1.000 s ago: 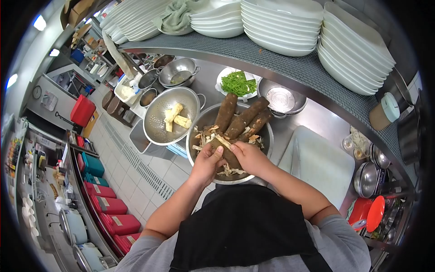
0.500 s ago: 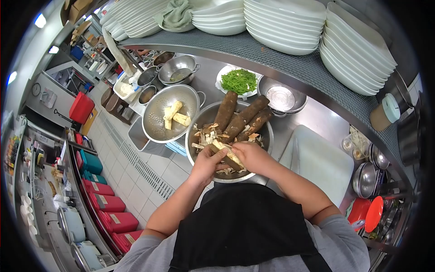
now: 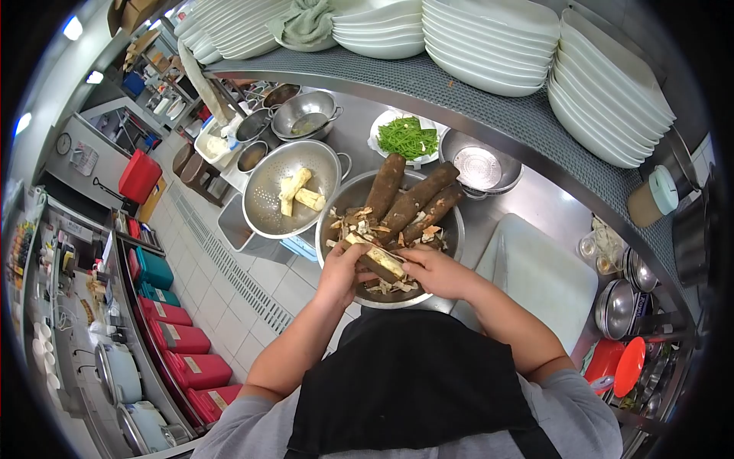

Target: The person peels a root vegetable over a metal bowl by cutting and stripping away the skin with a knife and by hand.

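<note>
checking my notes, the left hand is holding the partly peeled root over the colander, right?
No, the colander is off to the left; the head view shows the left hand holding the partly peeled root over the bowl of brown roots instead.

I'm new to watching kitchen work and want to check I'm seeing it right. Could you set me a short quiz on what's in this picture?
1. What lies in the colander?
A) Green stems
B) Pale peeled pieces
C) White cups

2. True or false: the greens lie on a white plate.

3. Fill in one word, "all", "part" or "none": the left hand holds a root whose brown skin is gone from ____ of it.

Key: 1. B; 2. true; 3. part
</note>
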The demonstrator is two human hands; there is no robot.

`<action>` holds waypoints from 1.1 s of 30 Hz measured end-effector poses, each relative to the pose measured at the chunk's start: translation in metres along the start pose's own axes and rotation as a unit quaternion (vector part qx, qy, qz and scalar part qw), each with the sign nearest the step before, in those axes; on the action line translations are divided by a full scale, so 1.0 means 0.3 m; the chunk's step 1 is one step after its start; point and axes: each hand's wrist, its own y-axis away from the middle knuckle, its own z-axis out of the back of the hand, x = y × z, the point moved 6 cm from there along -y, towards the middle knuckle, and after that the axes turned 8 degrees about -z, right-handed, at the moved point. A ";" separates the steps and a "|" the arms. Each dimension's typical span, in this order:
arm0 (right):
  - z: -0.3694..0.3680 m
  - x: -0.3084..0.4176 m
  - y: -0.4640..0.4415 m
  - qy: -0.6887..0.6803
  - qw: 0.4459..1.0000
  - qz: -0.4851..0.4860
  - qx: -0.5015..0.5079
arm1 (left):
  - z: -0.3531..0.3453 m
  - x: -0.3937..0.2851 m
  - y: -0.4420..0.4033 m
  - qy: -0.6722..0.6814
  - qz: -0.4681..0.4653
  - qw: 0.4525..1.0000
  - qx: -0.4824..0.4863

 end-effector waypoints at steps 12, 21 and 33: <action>-0.018 -0.013 0.016 0.093 0.981 0.087 -0.144 | -0.041 0.002 0.027 -0.116 0.006 0.993 0.036; 0.050 -0.009 -0.024 -0.116 0.976 -0.126 0.136 | -0.008 -0.012 0.002 -0.028 0.027 0.986 0.160; -0.023 -0.013 0.034 -0.024 1.000 0.005 0.009 | 0.021 -0.076 -0.004 0.021 -0.022 0.998 0.060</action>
